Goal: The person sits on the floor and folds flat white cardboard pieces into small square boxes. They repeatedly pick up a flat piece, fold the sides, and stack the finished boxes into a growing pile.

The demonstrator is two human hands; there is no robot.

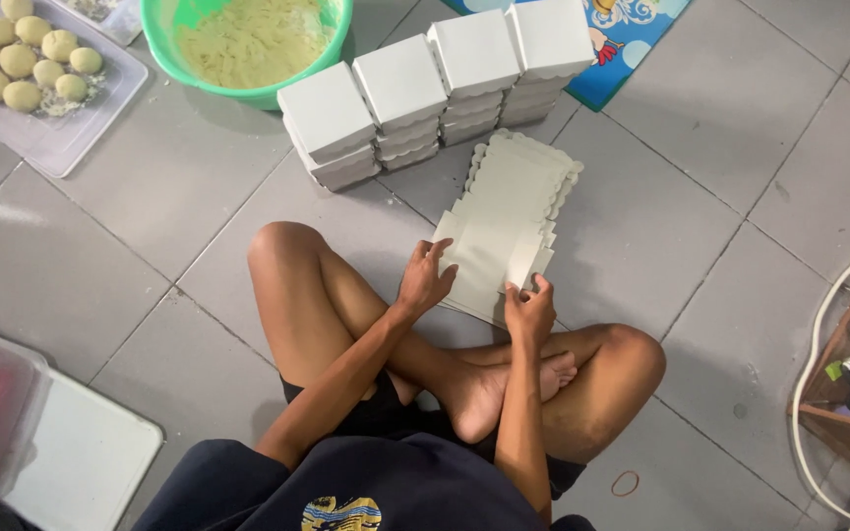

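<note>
Left hand [425,280] lies spread, fingers flat on a flat cardboard box blank [489,261]. Right hand [531,310] pinches the blank's near edge. Folded white boxes [435,88] stand stacked beyond.

The scene was evenly and fairly brightly lit from overhead, with soft, short shadows under the folded legs and beside the stacked white boxes [435,84]. A pale sheen lay on the grey tiled floor [81,226] at the left — mild glare, nothing blown out. Focus was sharp at the centre; the edges bent slightly outward, and the lower corners fell dimmer.
</note>
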